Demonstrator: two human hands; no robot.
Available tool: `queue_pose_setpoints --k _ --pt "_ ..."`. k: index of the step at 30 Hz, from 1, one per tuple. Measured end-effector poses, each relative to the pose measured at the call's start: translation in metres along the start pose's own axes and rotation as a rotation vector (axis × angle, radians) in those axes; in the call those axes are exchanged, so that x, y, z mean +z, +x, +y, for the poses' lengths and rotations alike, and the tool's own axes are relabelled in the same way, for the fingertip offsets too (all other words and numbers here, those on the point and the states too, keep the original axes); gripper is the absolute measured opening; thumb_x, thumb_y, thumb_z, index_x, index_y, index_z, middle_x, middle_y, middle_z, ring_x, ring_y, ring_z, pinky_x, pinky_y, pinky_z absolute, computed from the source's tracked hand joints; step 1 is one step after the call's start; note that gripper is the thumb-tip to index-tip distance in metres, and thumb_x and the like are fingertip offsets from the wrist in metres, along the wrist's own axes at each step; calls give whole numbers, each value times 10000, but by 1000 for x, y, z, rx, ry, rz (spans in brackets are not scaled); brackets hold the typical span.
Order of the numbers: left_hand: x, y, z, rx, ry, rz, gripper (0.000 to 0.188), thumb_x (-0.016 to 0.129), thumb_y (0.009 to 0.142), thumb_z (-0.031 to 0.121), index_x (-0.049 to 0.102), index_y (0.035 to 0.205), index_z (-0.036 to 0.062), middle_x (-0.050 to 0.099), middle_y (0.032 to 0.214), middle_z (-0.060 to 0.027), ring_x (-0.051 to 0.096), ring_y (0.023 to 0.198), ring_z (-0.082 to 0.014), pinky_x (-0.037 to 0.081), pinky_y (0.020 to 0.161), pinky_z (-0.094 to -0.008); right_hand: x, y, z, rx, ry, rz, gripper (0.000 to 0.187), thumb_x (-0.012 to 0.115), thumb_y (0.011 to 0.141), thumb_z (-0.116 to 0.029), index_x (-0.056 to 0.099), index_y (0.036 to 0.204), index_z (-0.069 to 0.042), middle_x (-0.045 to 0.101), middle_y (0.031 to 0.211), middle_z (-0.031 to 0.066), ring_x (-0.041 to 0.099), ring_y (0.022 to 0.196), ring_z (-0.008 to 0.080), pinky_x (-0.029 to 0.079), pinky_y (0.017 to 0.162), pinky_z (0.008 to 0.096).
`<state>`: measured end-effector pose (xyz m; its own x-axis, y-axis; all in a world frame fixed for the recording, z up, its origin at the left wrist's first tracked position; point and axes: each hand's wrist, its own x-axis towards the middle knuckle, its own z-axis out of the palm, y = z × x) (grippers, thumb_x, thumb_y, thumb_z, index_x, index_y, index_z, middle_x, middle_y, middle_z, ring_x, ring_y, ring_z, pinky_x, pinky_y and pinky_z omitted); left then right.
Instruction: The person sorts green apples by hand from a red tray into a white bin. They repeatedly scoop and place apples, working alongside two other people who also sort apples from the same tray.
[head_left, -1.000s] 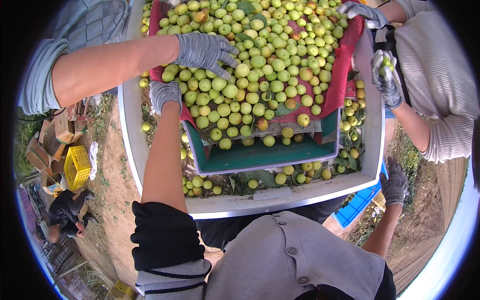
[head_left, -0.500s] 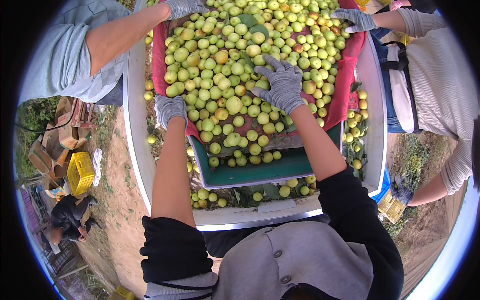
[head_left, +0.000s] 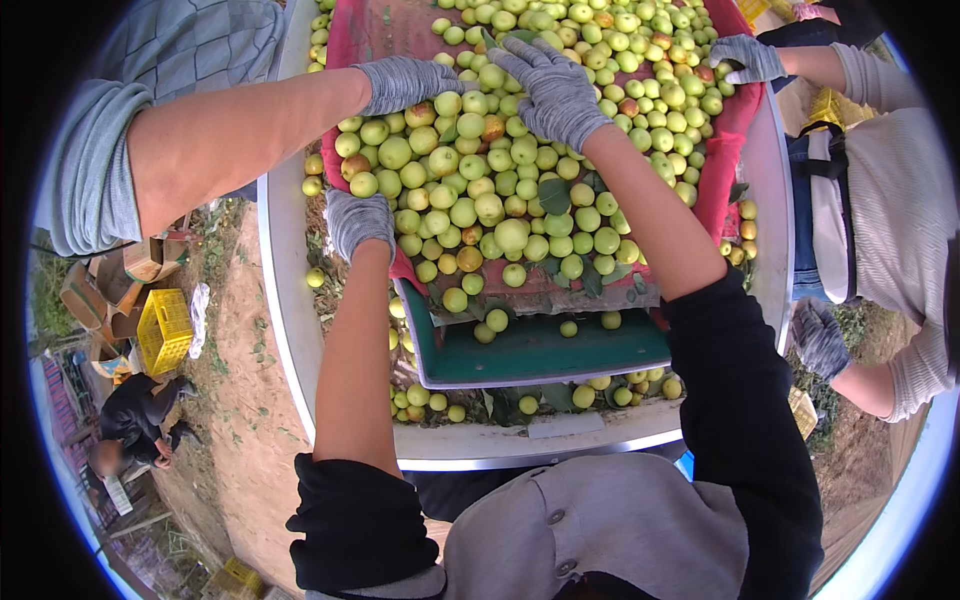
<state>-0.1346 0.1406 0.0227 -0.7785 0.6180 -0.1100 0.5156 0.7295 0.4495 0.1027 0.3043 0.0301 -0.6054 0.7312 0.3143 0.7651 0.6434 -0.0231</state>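
Note:
Small round yellow-green fruits (head_left: 470,190), some blushed red, lie heaped on a red cloth (head_left: 737,140) that lines a chute. My right hand (head_left: 553,92), in a grey knit glove, rests on the heap with its fingers stretched forward. In a matching glove, my left hand (head_left: 359,222) is closed round the left edge of the red cloth, its fingertips partly hidden. Below the cloth's near end is a green trough (head_left: 540,350) with a few fruits in it. Dark green leaves (head_left: 554,196) are mixed among the fruits.
A white-rimmed bin (head_left: 280,330) surrounds the chute, with loose fruits and leaves inside. At left a co-worker's gloved hand (head_left: 412,84) touches the heap; at right another's glove (head_left: 748,60) is at the cloth edge. A yellow crate (head_left: 163,330) and cardboard boxes stand on the ground.
My right hand has slid farther away over the heap. Fewer fruits lie in the green trough. The left co-worker's hand has come in over the fruits, and the right co-worker's lower hand has moved up.

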Motion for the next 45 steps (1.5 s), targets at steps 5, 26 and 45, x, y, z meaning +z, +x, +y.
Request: queue_pose_setpoints --k 5,26,45 --pt "-1 -1 1 -31 -6 -13 483 671 792 244 537 1192 8 634 1111 -243 627 1040 -384 500 889 -470 30 59 -19 182 -20 -220 611 641 838 -288 461 1421 -286 407 1483 47 360 1372 343 380 1067 487" --pt "3 0 -3 53 -5 57 463 654 812 235 544 1157 -53 640 1074 -280 636 1001 -409 507 882 -476 -13 -119 97 534 494 157 346 639 902 -177 619 1243 -123 624 1192 140 613 1078 253 500 905 347" --pt "0 1 -3 76 -6 41 465 654 799 237 553 1140 -63 651 1067 -261 644 995 -395 507 880 -466 -21 -115 106 357 60 11 443 663 831 -34 624 1250 -173 640 1196 88 617 1091 274 486 970 349"
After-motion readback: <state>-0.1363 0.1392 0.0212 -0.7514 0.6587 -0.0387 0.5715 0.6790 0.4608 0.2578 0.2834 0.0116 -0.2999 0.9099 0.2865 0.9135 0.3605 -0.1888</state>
